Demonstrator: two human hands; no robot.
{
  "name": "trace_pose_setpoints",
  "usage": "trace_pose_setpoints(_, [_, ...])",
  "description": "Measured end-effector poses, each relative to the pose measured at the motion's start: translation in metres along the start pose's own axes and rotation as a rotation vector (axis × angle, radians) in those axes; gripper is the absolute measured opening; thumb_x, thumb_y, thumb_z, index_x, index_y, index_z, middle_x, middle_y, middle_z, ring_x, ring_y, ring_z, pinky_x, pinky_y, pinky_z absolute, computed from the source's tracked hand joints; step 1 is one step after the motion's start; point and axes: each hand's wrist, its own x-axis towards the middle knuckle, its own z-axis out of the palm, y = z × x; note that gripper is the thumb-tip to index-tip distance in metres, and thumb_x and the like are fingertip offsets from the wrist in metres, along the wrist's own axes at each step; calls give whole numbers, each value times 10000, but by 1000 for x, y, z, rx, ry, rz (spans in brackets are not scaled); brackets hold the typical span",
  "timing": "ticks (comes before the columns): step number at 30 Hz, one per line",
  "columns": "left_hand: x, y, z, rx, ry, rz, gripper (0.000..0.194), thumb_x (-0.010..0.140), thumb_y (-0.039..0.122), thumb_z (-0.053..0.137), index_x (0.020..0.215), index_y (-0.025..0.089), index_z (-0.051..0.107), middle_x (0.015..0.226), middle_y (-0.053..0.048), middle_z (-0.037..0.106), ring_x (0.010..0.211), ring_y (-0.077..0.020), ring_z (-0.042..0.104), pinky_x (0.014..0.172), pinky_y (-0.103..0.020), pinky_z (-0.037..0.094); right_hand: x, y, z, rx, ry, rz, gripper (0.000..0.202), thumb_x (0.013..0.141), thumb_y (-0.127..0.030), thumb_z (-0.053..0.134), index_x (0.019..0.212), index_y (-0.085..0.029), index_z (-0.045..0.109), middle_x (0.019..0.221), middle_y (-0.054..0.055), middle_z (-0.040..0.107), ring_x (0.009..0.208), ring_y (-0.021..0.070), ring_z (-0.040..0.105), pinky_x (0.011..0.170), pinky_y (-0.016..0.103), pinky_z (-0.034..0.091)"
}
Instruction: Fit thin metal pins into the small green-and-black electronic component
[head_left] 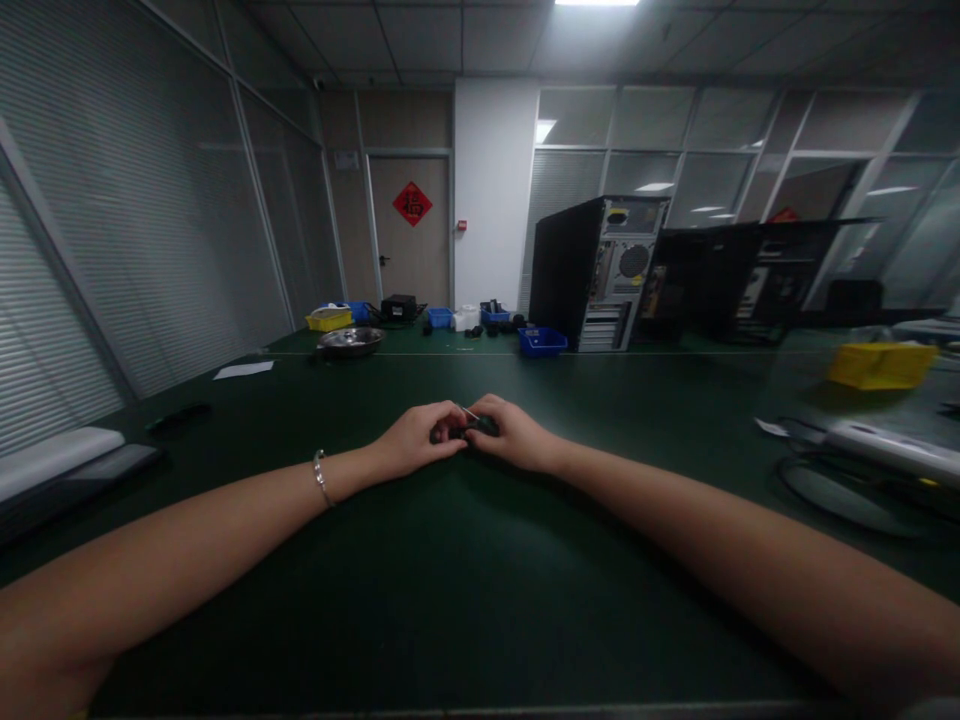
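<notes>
Scene is dim, lit by ceiling light panel (597, 2) up top, reflections glaring in glass partition (649, 120), green tabletop (465, 600) darkening toward near edge, handheld dark object (484, 425) murky, wide-angle stretch at edges, yellow bin (881, 367) at right blurred.

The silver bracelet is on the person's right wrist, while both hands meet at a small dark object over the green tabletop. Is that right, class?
No: the silver bracelet is on the left wrist, not the right, as the head view shows. The left hand and right hand do meet at a small dark object over the green tabletop.
</notes>
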Motion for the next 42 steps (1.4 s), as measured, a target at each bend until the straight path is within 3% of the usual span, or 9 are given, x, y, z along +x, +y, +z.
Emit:
trace_pose_setpoints(6, [0, 0, 0, 21, -7, 4, 220, 843, 277, 592, 1038, 178, 610, 926, -38, 625, 756, -152, 564, 663, -262, 458, 1, -5, -6, 43, -114, 81, 249, 871, -298, 535, 1033, -133, 627, 930, 45, 647, 822, 171, 586, 731, 261, 434])
trace_pose_setpoints(16, [-1, 5, 0, 57, -30, -33, 298, 820, 386, 624, 1027, 182, 559, 804, -8, 599, 679, -149, 554, 596, -252, 432, 2, -7, -10, 96, -167, 146, 279, 900, -339, 512, 1036, -122, 624, 856, 36, 629, 700, 133, 540, 605, 231, 415])
trace_pose_setpoints(25, [-1, 5, -1, 125, -51, -14, 215, 828, 373, 615, 899, 174, 576, 824, -19, 604, 692, -155, 551, 600, -252, 416, 0, -7, -12, 256, -225, 278, 243, 885, -337, 545, 1020, -141, 596, 737, -3, 578, 555, 84, 525, 474, 182, 430])
trace_pose_setpoints(36, [-1, 7, -1, 143, -43, 10, 185, 828, 351, 617, 864, 174, 578, 827, -28, 614, 710, -168, 558, 612, -263, 417, 1, -7, -8, 293, -223, 304, 219, 865, -324, 575, 1002, -153, 574, 735, -9, 558, 525, 83, 519, 426, 183, 455])
trace_pose_setpoints(42, [-1, 3, 1, 114, 0, -6, 147, 842, 310, 585, 916, 184, 571, 795, -12, 593, 672, -152, 545, 599, -255, 419, 0, -4, 0, 306, -116, 304, 296, 870, -410, 560, 1036, -168, 582, 713, -5, 572, 536, 89, 532, 422, 172, 440])
